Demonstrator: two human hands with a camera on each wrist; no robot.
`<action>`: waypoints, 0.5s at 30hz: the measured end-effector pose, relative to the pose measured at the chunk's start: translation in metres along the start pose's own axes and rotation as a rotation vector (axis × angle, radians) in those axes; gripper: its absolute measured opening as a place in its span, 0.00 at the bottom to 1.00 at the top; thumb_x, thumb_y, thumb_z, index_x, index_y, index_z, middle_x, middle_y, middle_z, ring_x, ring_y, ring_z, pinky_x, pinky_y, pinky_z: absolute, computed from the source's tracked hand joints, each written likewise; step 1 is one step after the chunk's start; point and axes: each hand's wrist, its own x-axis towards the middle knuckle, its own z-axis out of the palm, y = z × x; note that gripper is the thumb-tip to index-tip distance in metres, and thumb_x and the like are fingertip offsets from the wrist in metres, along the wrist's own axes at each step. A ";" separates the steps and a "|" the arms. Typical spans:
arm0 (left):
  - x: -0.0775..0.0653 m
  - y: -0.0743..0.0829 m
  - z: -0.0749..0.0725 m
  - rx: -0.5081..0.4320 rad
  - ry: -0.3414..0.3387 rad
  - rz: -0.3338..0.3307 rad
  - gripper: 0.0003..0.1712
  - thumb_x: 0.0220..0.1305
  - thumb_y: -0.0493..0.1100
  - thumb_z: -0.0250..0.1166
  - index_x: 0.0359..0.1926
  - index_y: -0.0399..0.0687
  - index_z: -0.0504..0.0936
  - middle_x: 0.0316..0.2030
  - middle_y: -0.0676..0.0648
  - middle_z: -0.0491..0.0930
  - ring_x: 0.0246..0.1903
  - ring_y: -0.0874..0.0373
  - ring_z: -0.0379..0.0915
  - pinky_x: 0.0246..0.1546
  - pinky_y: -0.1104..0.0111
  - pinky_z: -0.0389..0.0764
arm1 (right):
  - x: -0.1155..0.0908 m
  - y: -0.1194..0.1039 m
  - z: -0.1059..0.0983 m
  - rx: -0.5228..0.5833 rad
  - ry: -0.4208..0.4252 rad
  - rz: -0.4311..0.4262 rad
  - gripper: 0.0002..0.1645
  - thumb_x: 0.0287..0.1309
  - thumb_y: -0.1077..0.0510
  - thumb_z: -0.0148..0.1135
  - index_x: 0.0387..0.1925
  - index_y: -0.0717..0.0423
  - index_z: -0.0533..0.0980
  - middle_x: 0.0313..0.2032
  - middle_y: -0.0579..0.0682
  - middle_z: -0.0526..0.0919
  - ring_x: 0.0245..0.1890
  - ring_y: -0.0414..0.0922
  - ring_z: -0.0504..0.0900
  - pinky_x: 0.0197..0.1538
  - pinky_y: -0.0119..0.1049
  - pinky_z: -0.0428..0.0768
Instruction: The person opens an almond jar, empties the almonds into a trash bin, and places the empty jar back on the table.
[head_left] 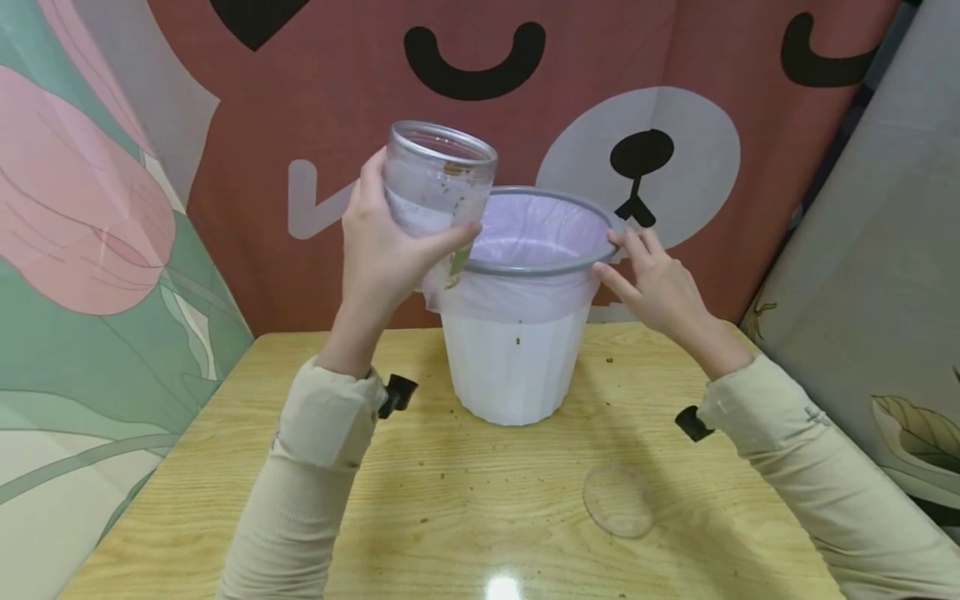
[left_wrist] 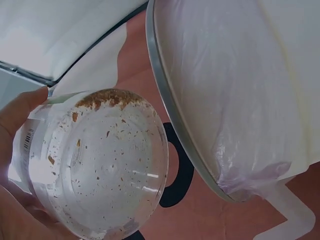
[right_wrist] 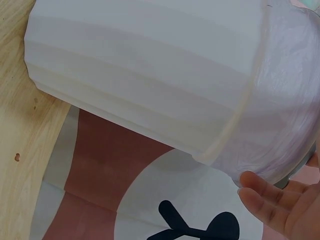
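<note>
My left hand [head_left: 386, 242] grips a clear plastic jar [head_left: 438, 187] with a silver rim, thumb and fingers wrapped round its side. The jar is raised beside the left edge of a white trash bin [head_left: 517, 367], mouth upward and slightly tilted. Brown crumbs cling inside its wall and base [left_wrist: 112, 99], most thickly along one edge in the left wrist view. At the bin's right side, my right hand [head_left: 660, 283] pinches the grey rim ring [head_left: 540, 268] between thumb and fingers. A thin pale purple bag [head_left: 517, 296] lines the bin and folds over its outside.
A clear round disc [head_left: 618, 500] lies on the wooden table [head_left: 420, 550], in front of the bin and to the right. Small dark crumbs are scattered over the tabletop. Behind the table hangs a printed cloth [head_left: 337, 108], with further patterned curtains at both sides.
</note>
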 end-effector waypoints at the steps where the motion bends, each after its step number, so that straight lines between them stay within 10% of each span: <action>1: -0.001 0.000 -0.001 -0.020 -0.004 -0.002 0.50 0.35 0.55 0.74 0.60 0.47 0.61 0.47 0.49 0.69 0.45 0.60 0.66 0.40 0.69 0.72 | 0.000 0.000 0.000 0.000 -0.001 0.001 0.33 0.62 0.40 0.44 0.60 0.58 0.62 0.54 0.63 0.63 0.13 0.49 0.67 0.19 0.41 0.67; 15: -0.016 -0.005 -0.010 -0.141 -0.003 -0.012 0.47 0.32 0.55 0.76 0.56 0.48 0.66 0.42 0.53 0.74 0.39 0.63 0.70 0.36 0.70 0.74 | -0.001 0.000 0.001 0.002 0.001 -0.004 0.34 0.62 0.40 0.44 0.60 0.58 0.61 0.54 0.63 0.63 0.14 0.49 0.67 0.19 0.41 0.66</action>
